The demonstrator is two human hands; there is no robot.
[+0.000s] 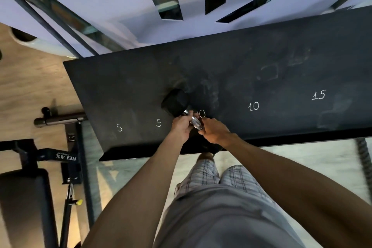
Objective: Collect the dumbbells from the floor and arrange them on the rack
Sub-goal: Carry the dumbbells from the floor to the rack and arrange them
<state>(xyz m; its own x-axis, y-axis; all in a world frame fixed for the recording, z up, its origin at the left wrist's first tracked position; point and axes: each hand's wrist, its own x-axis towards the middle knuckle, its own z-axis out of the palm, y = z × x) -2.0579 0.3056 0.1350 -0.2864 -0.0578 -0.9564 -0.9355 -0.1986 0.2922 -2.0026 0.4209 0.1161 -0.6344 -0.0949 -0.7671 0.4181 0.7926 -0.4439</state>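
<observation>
The dumbbell (182, 109) lies on the rack (241, 78), its far black head resting on the dark shelf and its bright knurled handle running back toward you across the chalked "10" (201, 113), which it partly hides. You have your left hand (182, 127) and right hand (214, 130) both wrapped around that handle, one from each side, so the weight is shared and you can likely steer it onto its mark; the near head is hidden under your hands, at or just over the rack's near edge. Judging by the numbers, this slot is the left of two tens, with two "5" marks (138, 126) to its left, a second "10" (253, 106) to the right and "15" (319, 94) beyond. The shelf is otherwise bare, so you have open room on both sides and toward the far wall. Mind the near lip: keep the handle pushed far enough that both heads sit fully on the shelf. A bench (24, 197) stands on the floor to your near left, well apart from the hands.
</observation>
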